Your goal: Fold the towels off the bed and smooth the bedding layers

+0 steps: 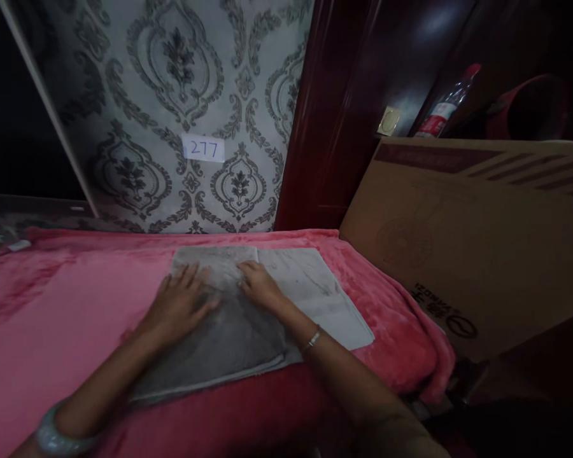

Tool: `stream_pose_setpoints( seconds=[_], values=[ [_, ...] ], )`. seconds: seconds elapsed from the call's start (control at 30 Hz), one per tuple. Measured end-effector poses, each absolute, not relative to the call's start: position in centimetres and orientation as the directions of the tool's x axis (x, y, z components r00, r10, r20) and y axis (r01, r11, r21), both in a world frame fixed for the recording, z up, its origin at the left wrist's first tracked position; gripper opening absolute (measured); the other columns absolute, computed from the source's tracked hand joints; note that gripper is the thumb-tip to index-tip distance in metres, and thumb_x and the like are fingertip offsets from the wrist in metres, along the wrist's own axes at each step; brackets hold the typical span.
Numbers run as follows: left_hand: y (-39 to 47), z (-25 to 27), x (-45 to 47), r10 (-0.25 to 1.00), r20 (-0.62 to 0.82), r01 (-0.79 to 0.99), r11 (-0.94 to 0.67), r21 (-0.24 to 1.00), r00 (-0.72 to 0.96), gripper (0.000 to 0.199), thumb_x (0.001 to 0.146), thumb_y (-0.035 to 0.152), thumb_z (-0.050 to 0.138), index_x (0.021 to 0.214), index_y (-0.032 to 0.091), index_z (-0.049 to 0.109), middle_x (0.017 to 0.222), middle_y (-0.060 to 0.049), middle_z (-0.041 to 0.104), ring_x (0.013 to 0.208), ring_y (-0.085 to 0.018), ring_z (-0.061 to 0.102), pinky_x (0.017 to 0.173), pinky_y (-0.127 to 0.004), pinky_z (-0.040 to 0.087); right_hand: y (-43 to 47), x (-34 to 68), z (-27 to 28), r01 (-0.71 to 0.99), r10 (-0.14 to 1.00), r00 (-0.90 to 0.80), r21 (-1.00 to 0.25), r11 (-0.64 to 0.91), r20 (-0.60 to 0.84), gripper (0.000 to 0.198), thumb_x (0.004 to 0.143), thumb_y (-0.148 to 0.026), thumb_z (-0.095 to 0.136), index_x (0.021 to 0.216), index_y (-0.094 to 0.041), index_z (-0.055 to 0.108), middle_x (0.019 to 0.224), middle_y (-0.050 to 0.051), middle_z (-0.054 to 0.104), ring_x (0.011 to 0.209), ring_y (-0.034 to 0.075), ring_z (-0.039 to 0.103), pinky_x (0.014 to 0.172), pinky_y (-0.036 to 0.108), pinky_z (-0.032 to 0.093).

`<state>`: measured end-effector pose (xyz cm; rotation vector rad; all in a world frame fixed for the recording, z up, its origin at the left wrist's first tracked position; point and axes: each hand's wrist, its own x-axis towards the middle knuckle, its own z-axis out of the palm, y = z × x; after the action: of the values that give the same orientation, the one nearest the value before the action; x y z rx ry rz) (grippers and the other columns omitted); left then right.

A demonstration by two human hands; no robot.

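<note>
A grey plush mat [233, 340] lies on a pink blanket [386, 318]. Part of it is folded over, and its pale underside [308, 273] shows at the right. My left hand [184, 299] rests flat on the grey plush side with the fingers spread. To the right of it, my right hand [258, 284] has its fingers curled down on the mat near the border between the grey and pale areas. The tips of the right fingers are partly hidden.
A large cardboard box [482, 242] stands to the right, with a plastic bottle [449, 105] behind its top edge. At the back is a patterned wall with a paper label [203, 148] reading 277. A dark screen [23, 114] stands at the left.
</note>
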<state>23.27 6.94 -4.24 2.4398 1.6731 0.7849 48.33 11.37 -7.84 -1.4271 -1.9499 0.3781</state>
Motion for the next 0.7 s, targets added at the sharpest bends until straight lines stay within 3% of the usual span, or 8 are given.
stream_pose_setpoints(
  seconds=[0.13,0.33,0.5,0.7],
  values=[
    [6.1,-9.0,25.4,0.851,0.282,0.866,-0.487,0.109,0.443,0.068,0.088,0.059,0.050,0.149,0.027,0.052,0.161,-0.014,0.040,0.150,-0.043,0.029,0.118,-0.067,0.021,16.1,46.8,-7.8,0.730,0.965,0.079,-0.673,0.115,0.250,0.044,0.083,-0.014,0.065,0.126,-0.020,0.068,0.128,0.010,0.067,0.119,0.023,0.060,0.104,0.033,0.045],
    [6.7,-12.5,24.0,0.826,0.273,0.859,-0.513,-0.004,0.494,0.068,0.093,0.064,0.044,0.154,0.034,0.042,0.164,-0.009,0.034,0.150,-0.044,0.027,0.117,-0.069,0.023,20.6,50.1,-8.5,0.694,0.946,0.296,-0.710,-0.120,0.130,0.036,0.089,-0.010,0.053,0.118,-0.017,0.072,0.111,0.010,0.076,0.100,0.021,0.071,0.087,0.027,0.052],
    [6.7,-12.8,23.8,0.778,0.333,0.834,-0.549,-0.049,0.532,0.068,0.093,0.063,0.046,0.155,0.039,0.037,0.164,-0.006,0.034,0.148,-0.045,0.032,0.113,-0.070,0.028,23.0,50.8,-8.7,0.711,0.948,0.284,-0.695,-0.106,0.146,0.040,0.087,-0.016,0.059,0.125,-0.019,0.071,0.113,0.010,0.076,0.101,0.021,0.071,0.087,0.027,0.052],
    [6.4,-13.0,23.7,0.661,0.425,0.766,-0.628,-0.137,0.618,0.072,0.095,0.060,0.045,0.159,0.043,0.019,0.163,-0.001,0.036,0.146,-0.039,0.038,0.111,-0.064,0.033,24.6,50.8,-8.9,0.730,0.970,0.122,-0.682,0.056,0.210,0.029,0.090,-0.019,0.056,0.110,-0.025,0.077,0.107,0.000,0.078,0.097,0.016,0.069,0.085,0.021,0.049]
  ],
)
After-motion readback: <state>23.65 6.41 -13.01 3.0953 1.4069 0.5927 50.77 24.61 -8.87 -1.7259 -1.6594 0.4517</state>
